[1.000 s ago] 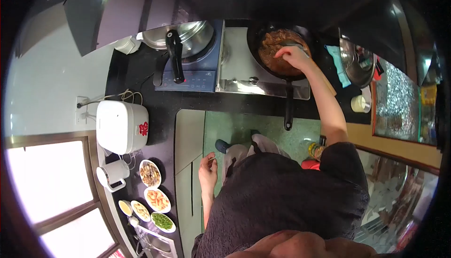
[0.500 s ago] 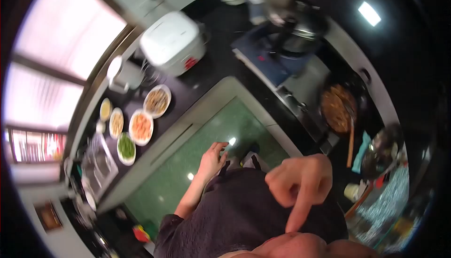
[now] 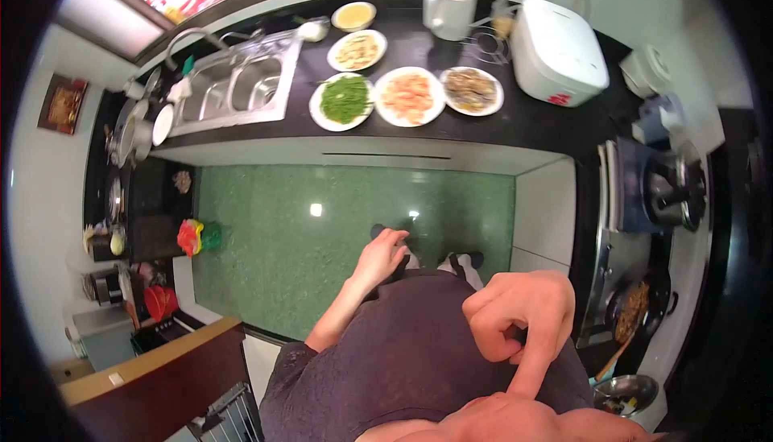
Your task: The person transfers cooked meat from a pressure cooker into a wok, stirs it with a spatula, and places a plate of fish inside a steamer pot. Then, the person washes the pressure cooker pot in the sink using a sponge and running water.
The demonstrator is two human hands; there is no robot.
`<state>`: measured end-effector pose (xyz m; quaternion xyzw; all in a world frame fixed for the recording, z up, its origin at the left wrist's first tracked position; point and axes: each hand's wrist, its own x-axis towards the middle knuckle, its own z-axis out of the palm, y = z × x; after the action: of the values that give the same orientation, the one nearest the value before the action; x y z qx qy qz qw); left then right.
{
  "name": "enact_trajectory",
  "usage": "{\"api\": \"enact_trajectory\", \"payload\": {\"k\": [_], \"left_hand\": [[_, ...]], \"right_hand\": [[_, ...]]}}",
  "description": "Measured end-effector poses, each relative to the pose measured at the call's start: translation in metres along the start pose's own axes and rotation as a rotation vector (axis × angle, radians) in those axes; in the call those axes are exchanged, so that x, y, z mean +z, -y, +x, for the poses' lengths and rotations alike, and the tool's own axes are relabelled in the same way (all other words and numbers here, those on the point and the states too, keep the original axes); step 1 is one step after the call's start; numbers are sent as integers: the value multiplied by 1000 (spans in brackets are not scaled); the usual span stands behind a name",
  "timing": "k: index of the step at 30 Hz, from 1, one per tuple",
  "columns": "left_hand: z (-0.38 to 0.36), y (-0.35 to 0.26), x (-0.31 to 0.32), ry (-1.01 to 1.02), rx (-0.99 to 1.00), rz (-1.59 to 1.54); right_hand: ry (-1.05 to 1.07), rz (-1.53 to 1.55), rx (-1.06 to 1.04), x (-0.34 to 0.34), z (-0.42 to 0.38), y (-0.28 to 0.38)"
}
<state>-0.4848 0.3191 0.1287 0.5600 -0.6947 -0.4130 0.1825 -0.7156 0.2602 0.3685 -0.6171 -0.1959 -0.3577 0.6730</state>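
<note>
My left hand [image 3: 382, 260] hangs low in front of my dark shirt, above the green floor, fingers loosely bent and apart, holding nothing. Close to the camera is my right hand [image 3: 519, 313], its fingers curled in while one finger stretches back toward my face; I see nothing in its grip. On the counter beyond stand plates of cut green vegetable [image 3: 346, 99], pinkish pieces [image 3: 409, 97] and brownish slices [image 3: 472, 91]. Behind them are a plate of pale pieces [image 3: 357, 51] and a yellow bowl [image 3: 353, 16]. Neither hand touches these dishes.
A double sink [image 3: 256, 88] is at the left of the counter. A white kettle [image 3: 452, 6] and white rice cooker [image 3: 557, 51] stand to the right. Along the right side are a pot [image 3: 680, 188], a wok with brown food [image 3: 632, 313] and a metal bowl [image 3: 625, 398].
The view has swung left and levelled, so the sink and counter now lie straight ahead and the stove sits at the right edge. Both hands keep about the same pose.
</note>
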Motion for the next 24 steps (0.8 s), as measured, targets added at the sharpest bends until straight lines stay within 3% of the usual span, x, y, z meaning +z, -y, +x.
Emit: {"api": "enact_trajectory", "payload": {"k": [4,8,11,16,24], "left_hand": [[-17,65,-67,-86,-32,33],[-54,119,-129,-300,-151,59],[-92,151,-159,-481,-303,-6],[-155,202,-159,-728,-572,-109],[-172,259,-195,-912,-832,-262]], "right_hand": [[-100,4,75,-10,68,-73],[-276,125,309,-21,120,-143],[-218,159,377,-45,155,-209],[-186,234,725,-84,219,-310],[-144,-464,992,-200,298,-516]]}}
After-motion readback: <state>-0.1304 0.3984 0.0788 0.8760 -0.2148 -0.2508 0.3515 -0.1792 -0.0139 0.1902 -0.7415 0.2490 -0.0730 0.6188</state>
